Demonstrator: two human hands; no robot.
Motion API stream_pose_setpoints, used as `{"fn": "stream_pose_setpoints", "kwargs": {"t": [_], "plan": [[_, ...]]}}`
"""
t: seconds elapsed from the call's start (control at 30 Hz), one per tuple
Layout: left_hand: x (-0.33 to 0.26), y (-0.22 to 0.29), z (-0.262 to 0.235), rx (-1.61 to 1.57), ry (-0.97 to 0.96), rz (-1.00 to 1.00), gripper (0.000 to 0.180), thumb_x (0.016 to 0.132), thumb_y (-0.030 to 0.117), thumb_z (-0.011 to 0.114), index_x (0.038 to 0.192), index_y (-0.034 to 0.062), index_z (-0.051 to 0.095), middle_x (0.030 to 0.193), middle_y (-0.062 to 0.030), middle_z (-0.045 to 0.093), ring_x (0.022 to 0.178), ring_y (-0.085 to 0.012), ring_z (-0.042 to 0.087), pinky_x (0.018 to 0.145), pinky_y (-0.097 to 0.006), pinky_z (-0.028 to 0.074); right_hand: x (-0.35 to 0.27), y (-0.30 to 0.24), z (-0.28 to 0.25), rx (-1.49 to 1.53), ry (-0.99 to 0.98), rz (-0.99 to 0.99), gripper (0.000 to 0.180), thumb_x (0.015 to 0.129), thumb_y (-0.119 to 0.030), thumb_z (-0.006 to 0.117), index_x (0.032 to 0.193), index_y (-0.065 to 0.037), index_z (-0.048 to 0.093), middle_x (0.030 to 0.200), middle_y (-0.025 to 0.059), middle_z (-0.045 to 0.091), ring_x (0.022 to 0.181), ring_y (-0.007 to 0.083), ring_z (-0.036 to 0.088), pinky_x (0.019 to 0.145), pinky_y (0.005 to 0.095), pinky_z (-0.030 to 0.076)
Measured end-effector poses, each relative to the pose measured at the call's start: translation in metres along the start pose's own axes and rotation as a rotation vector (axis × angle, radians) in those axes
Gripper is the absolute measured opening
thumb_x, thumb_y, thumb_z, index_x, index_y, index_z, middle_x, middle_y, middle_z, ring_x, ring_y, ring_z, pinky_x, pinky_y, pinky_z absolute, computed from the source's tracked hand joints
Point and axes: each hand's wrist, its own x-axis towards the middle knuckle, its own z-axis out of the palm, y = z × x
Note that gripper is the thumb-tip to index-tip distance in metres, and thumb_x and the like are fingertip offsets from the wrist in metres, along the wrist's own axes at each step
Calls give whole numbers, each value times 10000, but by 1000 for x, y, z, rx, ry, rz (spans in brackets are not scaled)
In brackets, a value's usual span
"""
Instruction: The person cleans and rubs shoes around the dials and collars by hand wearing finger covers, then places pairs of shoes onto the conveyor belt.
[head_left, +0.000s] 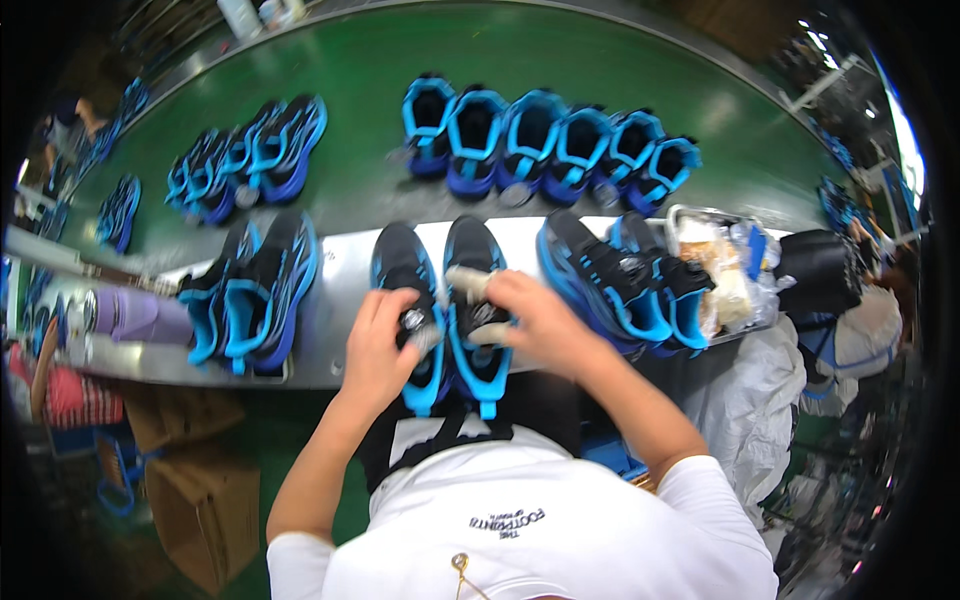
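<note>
A pair of black-and-blue sneakers lies side by side in front of me, toes pointing away: the left sneaker (pixel 402 258) and the right sneaker (pixel 474 240). A round dark dial (pixel 412 320) sits on the left one's tongue. My left hand (pixel 375 350) grips the left sneaker around that dial, thumb and fingers bent. Over the right sneaker, my right hand (pixel 535 318) has its thumb and forefinger spread, touching its upper. Pale covers wrap some fingertips. The right hand is slightly blurred, and it partly hides the right sneaker's middle.
More sneakers (pixel 272 290) stand on the metal ledge (pixel 340 270) at left, others (pixel 605 275) at right. Rows of sneakers (pixel 530 140) rest on the green belt (pixel 370 90). A tray (pixel 725 262) of small bagged parts is at right; a purple bottle (pixel 135 315) lies left. Cardboard boxes (pixel 205 510) stand below.
</note>
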Motion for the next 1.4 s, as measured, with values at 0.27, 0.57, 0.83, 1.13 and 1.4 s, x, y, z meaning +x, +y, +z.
{"fn": "stream_pose_setpoints", "kwargs": {"t": [0.27,0.57,0.83,1.13,1.4], "plan": [[-4,-3,-6,-19,-5,38,472,723,-33,645,1182,76,630,932,-72,578,765,-182,513,742,-286,456,-2,2,8,-142,-33,100,641,732,-140,789,1341,-180,594,871,66,549,793,213,503,767,301,448],[-8,-4,-5,63,8,145,391,743,-23,623,1126,51,646,941,-82,600,791,-226,553,689,-305,456,-2,-5,5,-2,-35,159,506,750,-129,784,1238,-163,655,829,66,507,762,200,517,717,294,454],[-6,19,-2,132,21,151,293,794,-23,607,1079,30,648,1010,-125,620,888,-266,601,758,-326,486,-4,4,1,-54,-76,178,657,743,-102,761,1368,-180,574,919,35,558,795,161,483,754,277,444],[-39,45,32,-1133,-327,-946,385,968,29,447,1346,-41,459,1274,-216,573,828,-207,644,591,-285,521,-9,12,9,-135,-5,4,562,753,-49,728,1294,-166,628,799,60,504,792,191,523,742,291,451],[-37,44,45,-1358,-259,-924,262,996,77,463,1228,-35,516,1141,-161,605,975,-248,657,736,-325,545,-6,12,0,71,-98,108,551,748,-59,735,1278,-175,638,872,53,576,844,180,543,758,287,455]]}}
